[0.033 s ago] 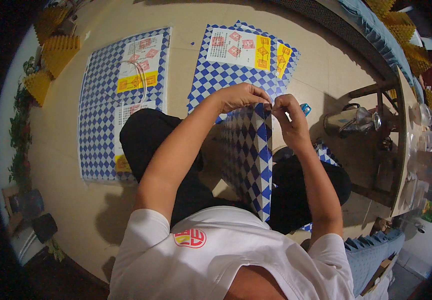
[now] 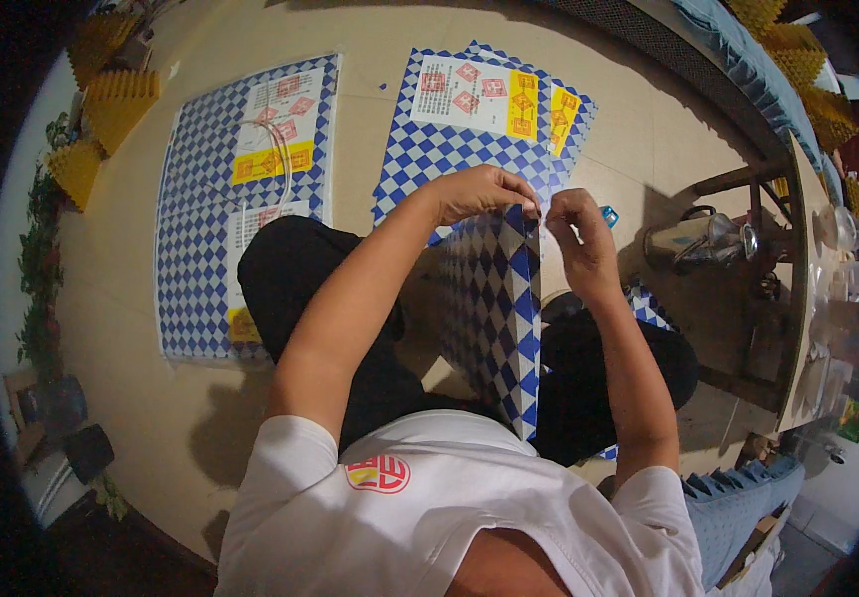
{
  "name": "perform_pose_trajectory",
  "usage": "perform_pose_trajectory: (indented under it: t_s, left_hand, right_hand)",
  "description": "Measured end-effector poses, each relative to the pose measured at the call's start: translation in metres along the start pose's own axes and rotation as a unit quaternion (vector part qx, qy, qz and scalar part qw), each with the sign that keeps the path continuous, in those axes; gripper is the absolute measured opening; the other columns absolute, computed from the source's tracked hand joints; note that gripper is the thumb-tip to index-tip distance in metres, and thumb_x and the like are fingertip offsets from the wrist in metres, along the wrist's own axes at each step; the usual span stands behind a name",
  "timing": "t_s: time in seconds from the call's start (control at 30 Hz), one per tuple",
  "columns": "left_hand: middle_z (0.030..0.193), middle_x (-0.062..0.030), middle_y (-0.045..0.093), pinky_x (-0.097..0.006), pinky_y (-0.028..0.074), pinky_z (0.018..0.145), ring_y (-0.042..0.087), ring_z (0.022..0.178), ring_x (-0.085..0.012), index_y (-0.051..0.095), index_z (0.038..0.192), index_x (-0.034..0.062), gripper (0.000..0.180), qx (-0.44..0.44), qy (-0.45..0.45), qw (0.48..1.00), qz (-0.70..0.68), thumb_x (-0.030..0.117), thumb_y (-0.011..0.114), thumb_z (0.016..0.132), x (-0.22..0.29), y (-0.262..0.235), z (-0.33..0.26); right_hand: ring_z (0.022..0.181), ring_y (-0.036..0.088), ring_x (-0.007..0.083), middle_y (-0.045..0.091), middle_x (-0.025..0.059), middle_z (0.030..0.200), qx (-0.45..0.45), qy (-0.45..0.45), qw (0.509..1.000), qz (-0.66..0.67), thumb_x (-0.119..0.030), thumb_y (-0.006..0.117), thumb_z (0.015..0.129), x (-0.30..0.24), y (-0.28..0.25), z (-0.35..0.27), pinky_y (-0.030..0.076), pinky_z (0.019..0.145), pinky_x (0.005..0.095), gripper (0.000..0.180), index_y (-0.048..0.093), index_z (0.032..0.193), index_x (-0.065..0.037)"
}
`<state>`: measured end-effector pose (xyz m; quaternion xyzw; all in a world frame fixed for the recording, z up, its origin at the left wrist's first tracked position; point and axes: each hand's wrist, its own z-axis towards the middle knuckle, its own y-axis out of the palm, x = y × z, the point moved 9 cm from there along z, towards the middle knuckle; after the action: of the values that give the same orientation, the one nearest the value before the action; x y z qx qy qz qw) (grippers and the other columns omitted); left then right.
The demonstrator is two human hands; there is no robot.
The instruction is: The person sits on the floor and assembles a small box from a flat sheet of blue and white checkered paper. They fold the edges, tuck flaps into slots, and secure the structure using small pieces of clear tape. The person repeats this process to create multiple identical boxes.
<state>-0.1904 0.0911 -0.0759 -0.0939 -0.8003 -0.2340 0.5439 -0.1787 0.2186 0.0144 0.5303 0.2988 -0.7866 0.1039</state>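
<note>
A narrow blue-and-silver checked piece [image 2: 494, 298] stands upright between my knees, its thin side facing me. Whether it is a bag or a box I cannot tell. At its far top corner my left hand [image 2: 484, 194] is closed, thumb and fingers pinching the edge. Just right of that corner is my right hand [image 2: 580, 239], fingers curled into a pinch. Whatever its fingertips hold is too small to make out.
On the floor at left lies a plastic-wrapped checked stack [image 2: 195, 199] with a pale cord [image 2: 285, 169]. Flat checked sheets [image 2: 414, 159] lie ahead. A metal kettle [image 2: 693, 242] stands right, by a wooden-legged table [image 2: 797, 328]. A small blue object [image 2: 609, 216] shows behind my right hand.
My right hand has shifted slightly to the right, opening a small gap from the left fingertips. My left hand and the checked piece stay put.
</note>
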Motion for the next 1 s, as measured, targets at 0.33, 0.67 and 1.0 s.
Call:
perform_pose_trajectory:
  t_s: [0.33, 0.67, 1.0]
  left_hand:
    - [0.091, 0.0012, 0.065, -0.026, 0.044, 0.076, 0.054, 0.081, -0.0076, 0.068, 0.1, 0.0067, 0.028, 0.143, 0.13, 0.981, 0.034, 0.033, 0.059, 0.102, -0.01, -0.012, 0.003]
    - [0.073, -0.0012, 0.062, -0.026, 0.045, 0.063, 0.053, 0.067, -0.0091, 0.067, 0.085, 0.0005, 0.054, 0.394, 0.158, 0.903, -0.071, 0.051, 0.057, 0.101, -0.029, -0.004, -0.039]
    - [0.077, 0.0018, 0.064, -0.025, 0.048, 0.069, 0.057, 0.072, -0.0078, 0.07, 0.088, 0.0033, 0.052, 0.294, 0.088, 0.949, -0.078, 0.053, 0.059, 0.1, -0.027, 0.002, -0.03]
  right_hand:
    - [0.093, 0.057, 0.0103, 0.063, 0.0034, 0.11, 0.035, 0.156, 0.981, 0.109, -0.013, 0.06, 0.101, 0.035, 0.012, -0.024, 0.048, 0.08, 0.0249, 0.023, 0.061, 0.122, -0.004]
    - [0.074, 0.052, 0.0059, 0.058, -0.004, 0.089, 0.001, 0.189, 0.965, 0.18, -0.012, 0.062, 0.1, 0.048, 0.038, -0.014, 0.043, 0.066, 0.0218, 0.013, 0.061, 0.11, -0.006]
    - [0.072, 0.048, 0.0068, 0.054, -0.004, 0.083, -0.001, 0.214, 0.955, 0.205, -0.021, 0.062, 0.101, 0.034, 0.037, -0.011, 0.04, 0.064, 0.0227, 0.018, 0.059, 0.11, -0.006]
